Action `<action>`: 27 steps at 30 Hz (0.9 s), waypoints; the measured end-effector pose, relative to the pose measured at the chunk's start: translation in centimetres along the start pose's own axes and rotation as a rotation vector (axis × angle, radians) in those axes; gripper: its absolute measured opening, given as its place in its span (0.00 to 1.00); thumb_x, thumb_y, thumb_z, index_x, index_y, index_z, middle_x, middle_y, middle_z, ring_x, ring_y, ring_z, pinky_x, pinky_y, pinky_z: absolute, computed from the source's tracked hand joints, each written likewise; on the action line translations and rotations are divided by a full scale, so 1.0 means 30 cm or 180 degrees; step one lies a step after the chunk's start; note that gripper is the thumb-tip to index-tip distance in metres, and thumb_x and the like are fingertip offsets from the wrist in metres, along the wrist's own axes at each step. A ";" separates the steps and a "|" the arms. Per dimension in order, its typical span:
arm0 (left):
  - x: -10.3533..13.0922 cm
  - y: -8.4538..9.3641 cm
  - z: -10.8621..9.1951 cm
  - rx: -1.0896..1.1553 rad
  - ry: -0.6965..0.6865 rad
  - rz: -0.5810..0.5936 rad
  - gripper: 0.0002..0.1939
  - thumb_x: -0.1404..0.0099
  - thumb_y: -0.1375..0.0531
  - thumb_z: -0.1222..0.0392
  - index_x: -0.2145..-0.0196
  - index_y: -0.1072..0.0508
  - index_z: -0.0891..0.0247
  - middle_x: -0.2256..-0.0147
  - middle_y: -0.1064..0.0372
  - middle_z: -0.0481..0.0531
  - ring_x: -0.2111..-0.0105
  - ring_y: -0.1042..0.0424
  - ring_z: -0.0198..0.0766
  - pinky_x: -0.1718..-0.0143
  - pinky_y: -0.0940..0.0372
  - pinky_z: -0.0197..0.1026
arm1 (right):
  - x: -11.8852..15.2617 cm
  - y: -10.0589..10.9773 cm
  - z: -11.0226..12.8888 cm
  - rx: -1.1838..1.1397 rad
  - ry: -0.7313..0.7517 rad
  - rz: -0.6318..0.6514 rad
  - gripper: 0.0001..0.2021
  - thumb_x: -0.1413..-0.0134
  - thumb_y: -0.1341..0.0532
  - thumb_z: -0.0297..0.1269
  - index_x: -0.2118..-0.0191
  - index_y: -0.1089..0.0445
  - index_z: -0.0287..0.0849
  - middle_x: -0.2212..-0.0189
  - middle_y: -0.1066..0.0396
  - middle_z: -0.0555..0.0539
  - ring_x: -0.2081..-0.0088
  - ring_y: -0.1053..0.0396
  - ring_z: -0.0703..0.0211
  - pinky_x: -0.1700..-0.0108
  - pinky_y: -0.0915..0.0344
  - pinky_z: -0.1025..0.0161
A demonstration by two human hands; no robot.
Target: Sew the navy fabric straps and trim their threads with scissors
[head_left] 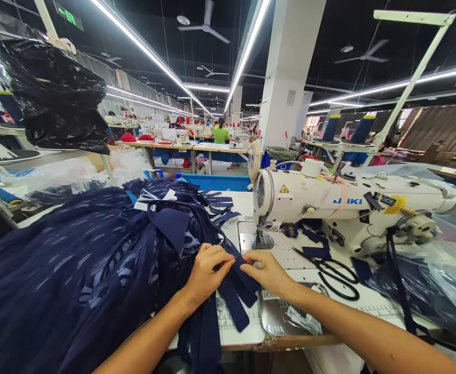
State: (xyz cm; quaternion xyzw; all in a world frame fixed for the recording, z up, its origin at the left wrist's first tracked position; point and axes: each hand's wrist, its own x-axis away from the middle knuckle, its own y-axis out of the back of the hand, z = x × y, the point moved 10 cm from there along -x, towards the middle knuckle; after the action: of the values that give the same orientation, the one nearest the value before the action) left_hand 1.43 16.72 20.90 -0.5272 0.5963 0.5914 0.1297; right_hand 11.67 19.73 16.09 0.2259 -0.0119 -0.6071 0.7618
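Observation:
Both hands meet at a navy fabric strap (239, 272) in front of the sewing machine. My left hand (208, 267) pinches its left edge between thumb and forefinger. From the other side, my right hand (265, 270) pinches the right edge with its fingertips. More navy strips hang below and beside it over the table's front edge. To the left lies a big heap of navy garments (76, 249) with light stitch marks, and white labels (156, 200) rest on top. The white sewing machine (313, 195) stands just beyond my right hand, its needle area left of the body.
Black-handled scissors (337, 278) and navy scraps (316, 244) lie beside the machine. A metal plate (272, 314) with white labels is at the table's front. Plastic-wrapped navy goods (418, 285) sit at right. A black plastic bag (52, 96) hangs at left. A person in green (220, 134) sits far back.

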 end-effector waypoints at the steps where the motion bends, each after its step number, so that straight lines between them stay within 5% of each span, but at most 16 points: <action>1: 0.002 -0.001 0.005 0.0022 0.0067 0.0002 0.06 0.40 0.46 0.65 0.74 0.32 0.62 0.77 0.32 0.46 0.77 0.35 0.32 0.71 0.44 0.39 | 0.000 -0.003 0.004 0.0041 0.0023 -0.0003 0.05 0.59 0.43 0.35 0.79 0.37 0.41 0.81 0.43 0.55 0.75 0.45 0.64 0.69 0.47 0.65; 11: 0.045 0.020 0.145 0.0115 0.1291 -0.0183 0.08 0.37 0.52 0.63 0.74 0.39 0.61 0.78 0.38 0.46 0.78 0.37 0.34 0.76 0.41 0.37 | -0.009 -0.018 -0.063 -0.0353 -0.0310 0.0082 0.10 0.58 0.41 0.41 0.77 0.37 0.40 0.82 0.46 0.55 0.77 0.47 0.66 0.73 0.48 0.67; 19: 0.017 0.018 0.001 -0.0185 0.0095 -0.0123 0.05 0.40 0.46 0.65 0.69 0.30 0.62 0.73 0.34 0.50 0.71 0.36 0.36 0.70 0.41 0.39 | -0.007 -0.017 -0.021 -0.0004 -0.0106 0.0016 0.08 0.57 0.43 0.38 0.80 0.39 0.41 0.82 0.47 0.55 0.76 0.47 0.65 0.72 0.47 0.66; 27: 0.033 -0.013 0.059 -0.0157 0.0731 0.0029 0.10 0.38 0.53 0.68 0.76 0.40 0.62 0.77 0.39 0.48 0.76 0.40 0.36 0.73 0.43 0.39 | -0.004 -0.035 -0.017 -0.0131 -0.0028 0.0145 0.10 0.54 0.43 0.41 0.78 0.38 0.41 0.81 0.44 0.54 0.75 0.46 0.64 0.70 0.46 0.66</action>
State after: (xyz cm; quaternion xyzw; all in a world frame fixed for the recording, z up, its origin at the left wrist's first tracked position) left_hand 0.52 17.84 19.43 -0.5918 0.5948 0.5422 0.0448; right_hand 10.84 19.85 15.28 0.2071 -0.0080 -0.5907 0.7798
